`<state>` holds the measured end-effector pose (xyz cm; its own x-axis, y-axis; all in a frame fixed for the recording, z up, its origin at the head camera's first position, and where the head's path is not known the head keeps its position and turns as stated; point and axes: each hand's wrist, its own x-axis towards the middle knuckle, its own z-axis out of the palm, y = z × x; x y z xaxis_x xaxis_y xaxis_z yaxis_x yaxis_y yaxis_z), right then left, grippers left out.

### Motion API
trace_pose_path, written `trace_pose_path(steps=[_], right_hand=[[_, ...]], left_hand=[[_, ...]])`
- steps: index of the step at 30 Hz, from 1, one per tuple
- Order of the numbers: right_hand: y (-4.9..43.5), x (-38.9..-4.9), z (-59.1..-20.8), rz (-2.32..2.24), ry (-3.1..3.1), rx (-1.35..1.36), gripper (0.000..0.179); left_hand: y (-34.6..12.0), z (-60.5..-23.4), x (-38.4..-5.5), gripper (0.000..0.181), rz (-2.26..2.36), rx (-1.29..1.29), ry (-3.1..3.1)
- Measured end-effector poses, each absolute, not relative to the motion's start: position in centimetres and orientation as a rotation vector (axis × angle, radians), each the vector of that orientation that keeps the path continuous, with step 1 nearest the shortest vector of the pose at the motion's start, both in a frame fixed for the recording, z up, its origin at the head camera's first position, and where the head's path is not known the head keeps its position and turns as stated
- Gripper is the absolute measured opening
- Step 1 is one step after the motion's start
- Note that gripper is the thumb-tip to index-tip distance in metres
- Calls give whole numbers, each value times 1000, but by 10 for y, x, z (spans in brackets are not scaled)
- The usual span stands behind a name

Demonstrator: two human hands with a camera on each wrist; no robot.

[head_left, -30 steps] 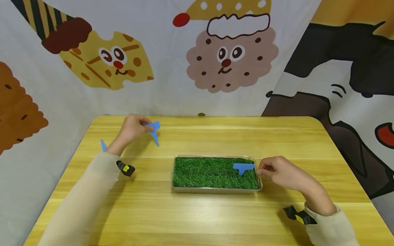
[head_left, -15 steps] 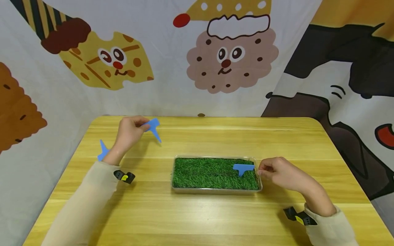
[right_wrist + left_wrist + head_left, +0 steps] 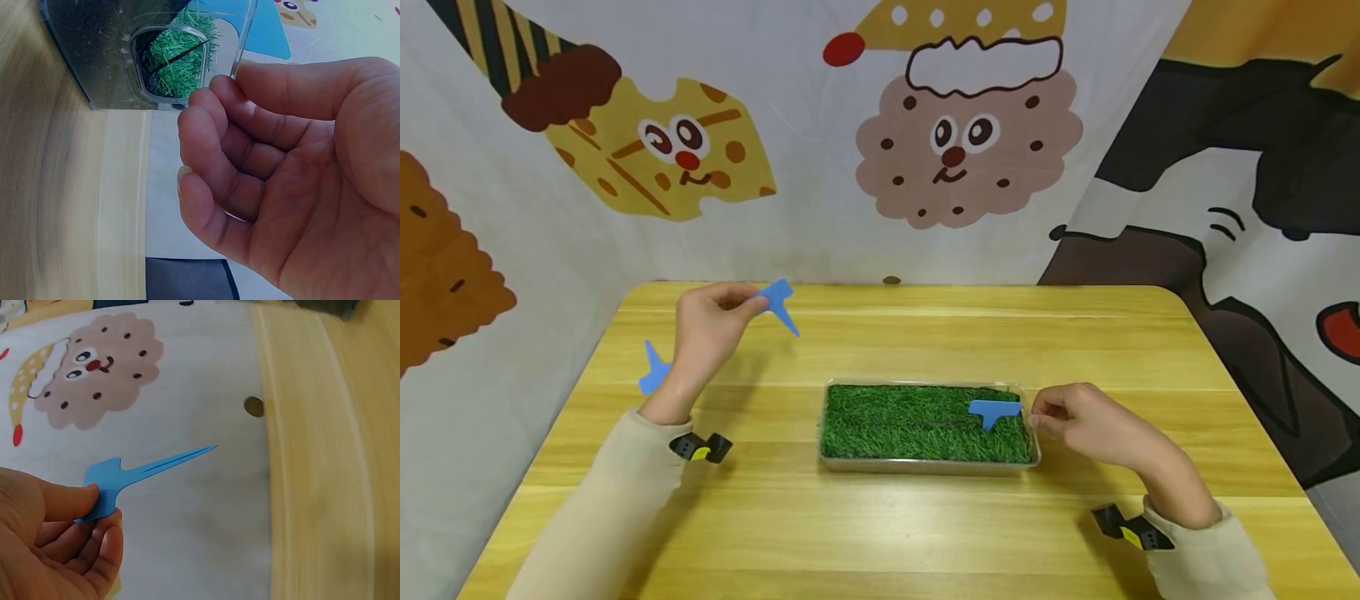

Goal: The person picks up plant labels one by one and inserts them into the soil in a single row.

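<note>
Above the back left of the table, my left hand (image 3: pixel 711 321) pinches a blue T-shaped plant label (image 3: pixel 780 302) by its wide head. In the left wrist view the plant label's (image 3: pixel 169 464) pointed stem aims away from the fingers. A clear plastic box (image 3: pixel 925 467) with green artificial grass (image 3: pixel 910 421) stands mid-table. Stuck in its right end is a second blue plant label (image 3: pixel 995 409), head up, its tip hidden in the grass. My right hand (image 3: pixel 1090 423) holds the box's right rim between thumb and index finger; the other fingers curl loosely, as the right wrist view shows.
Another blue plant label (image 3: pixel 653 368) lies at the table's left, partly behind my left wrist. The wooden table (image 3: pixel 895 533) meets a cartoon-printed cloth (image 3: pixel 805 242) along its back edge. A small black device is strapped to each wrist.
My left hand has lifted the plant label a little higher and tilted it, while the wrist moved left and toward me. More of the label on the table shows. The right hand stays put.
</note>
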<state>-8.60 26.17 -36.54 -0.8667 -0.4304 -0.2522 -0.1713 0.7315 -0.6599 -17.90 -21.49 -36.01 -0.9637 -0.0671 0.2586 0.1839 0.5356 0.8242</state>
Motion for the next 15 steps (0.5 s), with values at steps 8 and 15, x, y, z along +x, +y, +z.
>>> trace_pose_path(steps=[8,15], right_hand=[[263,-86,-367,-912,2553,-472,14],[264,-85,-368,-912,2547,-473,14]], left_hand=[[-203,-353,-157,23,-1532,-80,-2396],[-194,-351,-143,22,-1632,-65,-2312]])
